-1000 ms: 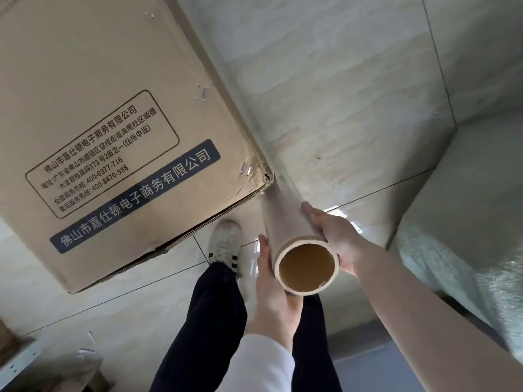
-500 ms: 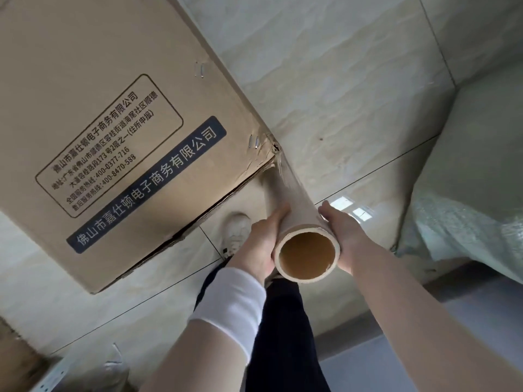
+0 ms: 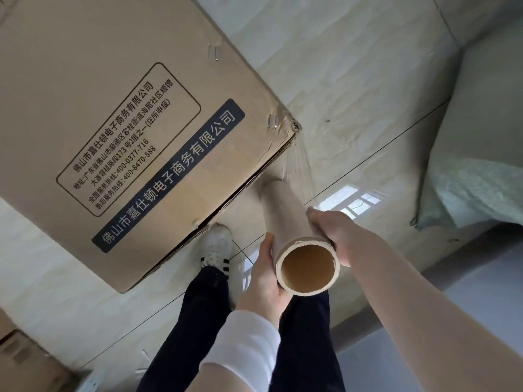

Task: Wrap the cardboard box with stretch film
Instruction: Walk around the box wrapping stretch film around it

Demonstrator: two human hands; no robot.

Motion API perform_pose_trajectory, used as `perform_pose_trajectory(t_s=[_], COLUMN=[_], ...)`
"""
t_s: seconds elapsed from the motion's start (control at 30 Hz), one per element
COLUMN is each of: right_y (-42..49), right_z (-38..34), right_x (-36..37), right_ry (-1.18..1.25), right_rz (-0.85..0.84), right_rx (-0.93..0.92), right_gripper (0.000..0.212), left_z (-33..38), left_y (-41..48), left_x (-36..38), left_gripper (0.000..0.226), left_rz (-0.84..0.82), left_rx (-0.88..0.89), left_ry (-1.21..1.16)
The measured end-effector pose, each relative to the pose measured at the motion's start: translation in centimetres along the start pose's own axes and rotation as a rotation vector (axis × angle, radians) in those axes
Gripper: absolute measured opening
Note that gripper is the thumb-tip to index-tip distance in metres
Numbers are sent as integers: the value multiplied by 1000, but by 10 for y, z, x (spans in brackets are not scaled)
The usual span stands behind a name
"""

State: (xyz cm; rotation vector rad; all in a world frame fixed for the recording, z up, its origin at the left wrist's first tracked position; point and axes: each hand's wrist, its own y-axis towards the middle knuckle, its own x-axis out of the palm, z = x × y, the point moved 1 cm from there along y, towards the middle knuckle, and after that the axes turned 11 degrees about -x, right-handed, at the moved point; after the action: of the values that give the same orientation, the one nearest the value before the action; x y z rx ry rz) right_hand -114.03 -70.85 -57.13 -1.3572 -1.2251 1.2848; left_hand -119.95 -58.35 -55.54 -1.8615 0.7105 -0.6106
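A large cardboard box with printed Chinese labels fills the upper left and stands on the tiled floor. A stretch film roll on a cardboard core points from its near open end down toward the box's right corner. Clear film stretches from the roll up to that corner. My left hand grips the roll from the left near its open end. My right hand grips it from the right. My fingers on the roll's underside are hidden.
My legs in dark trousers and a white shoe stand beside the box's near edge. A film-wrapped bulky object sits at the right. Another cardboard piece lies at the bottom left. Glossy floor tiles stretch behind the box.
The roll has pulled away from the box corner toward me, and a short span of film now shows between them. My left hand has slid back toward the roll's open end.
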Motion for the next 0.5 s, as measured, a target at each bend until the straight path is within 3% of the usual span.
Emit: perform_pose_trajectory(t_s=[0.07,0.2,0.23,0.3,0.43,0.5], right_y=[3,-3,-4,-3,-9,-16], right_z=[0,2,5,12,40,59], right_x=[7,18,19,21,20,20], right_ry=[-8,132,209,318,551,762], right_rz=[-6,12,1,-42,28,26], right_rx=[-6,-16,-35,-57,-34,-39], right_gripper=[39,32,30,28,26,23], left_z=[6,44,53,63,49,35], left_y=[1,5,6,6,11,11], left_x=[-5,-1,2,5,-4,-15], left_gripper=[47,15,20,52,82,81], left_rz=[27,240,269,289,190,165], left_rx=[53,226,246,205,109,90], left_ry=[69,526,644,775,701,576])
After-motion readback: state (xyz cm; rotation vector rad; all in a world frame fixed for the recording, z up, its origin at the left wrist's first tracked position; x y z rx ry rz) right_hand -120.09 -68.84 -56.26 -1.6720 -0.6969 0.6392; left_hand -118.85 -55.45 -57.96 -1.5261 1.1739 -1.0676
